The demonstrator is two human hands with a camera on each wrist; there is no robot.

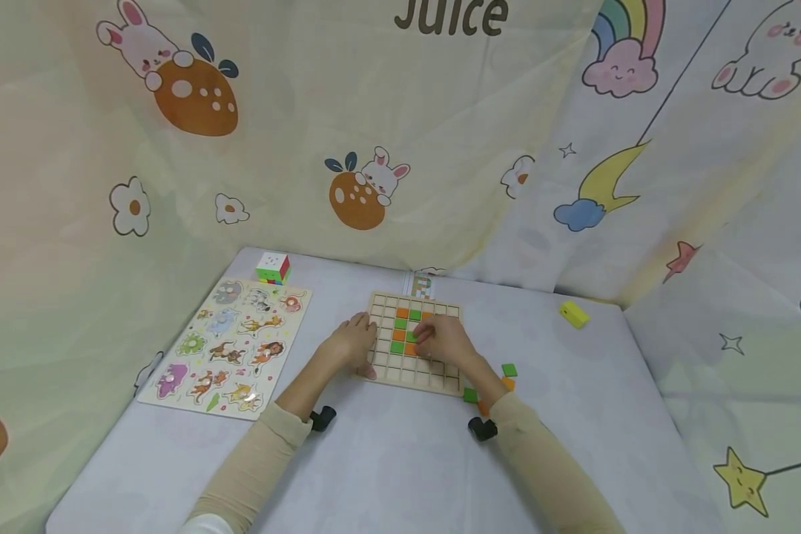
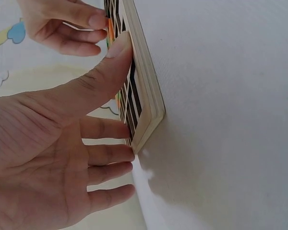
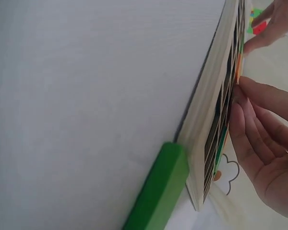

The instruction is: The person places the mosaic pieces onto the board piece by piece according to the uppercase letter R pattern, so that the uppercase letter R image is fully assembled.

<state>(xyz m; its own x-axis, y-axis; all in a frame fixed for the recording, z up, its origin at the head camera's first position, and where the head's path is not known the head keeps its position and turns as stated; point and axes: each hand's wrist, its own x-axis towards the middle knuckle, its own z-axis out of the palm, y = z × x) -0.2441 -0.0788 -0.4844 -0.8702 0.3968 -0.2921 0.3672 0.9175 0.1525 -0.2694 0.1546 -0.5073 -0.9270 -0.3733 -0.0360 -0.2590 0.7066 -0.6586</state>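
Observation:
A wooden grid board (image 1: 434,378) lies on the table, with several orange and green square tiles (image 1: 400,324) set in its cells. My left hand (image 1: 355,345) rests along the board's left side. In the left wrist view its thumb (image 2: 120,48) lies on the near rim and its straight fingers (image 2: 110,153) reach along the side. Over the tiles, my right hand (image 1: 446,340) has curled fingers, and its thumb and fingertips pinch at an orange tile (image 3: 238,69) close on the board. A green tile (image 3: 158,191) lies against the board's right corner.
Loose green and orange tiles (image 1: 509,369) lie right of the board, partly under my right forearm. An animal puzzle board (image 1: 280,297) lies at left, with a puzzle cube (image 1: 273,267) behind it. A patterned card (image 1: 422,285) sits behind the grid; a yellow block (image 1: 574,314) stands far right.

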